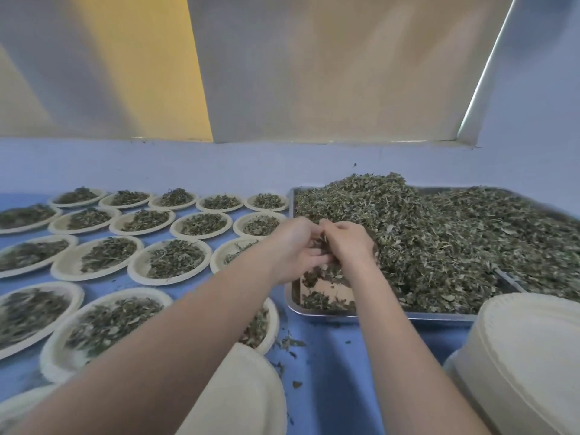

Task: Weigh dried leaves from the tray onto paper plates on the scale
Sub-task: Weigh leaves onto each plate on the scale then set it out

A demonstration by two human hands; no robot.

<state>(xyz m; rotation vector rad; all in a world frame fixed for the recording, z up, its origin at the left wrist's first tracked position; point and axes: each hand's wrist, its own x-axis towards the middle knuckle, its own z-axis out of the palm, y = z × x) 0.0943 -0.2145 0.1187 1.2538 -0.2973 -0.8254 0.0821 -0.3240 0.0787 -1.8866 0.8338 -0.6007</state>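
Both hands (323, 246) together, fingers curled inward

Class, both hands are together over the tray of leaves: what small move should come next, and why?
Probably carry the gathered leaves to the empty plate nearest the person. Both hands, left hand and right hand, hold leaves at the tray edge, and that plate has none.

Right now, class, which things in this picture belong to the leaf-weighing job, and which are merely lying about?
Belong to the job:
- metal tray of dried leaves
- left hand and right hand, gathering leaves
- filled paper plates
- stack of unused paper plates

Lying about:
- spilled leaf crumbs on the blue table
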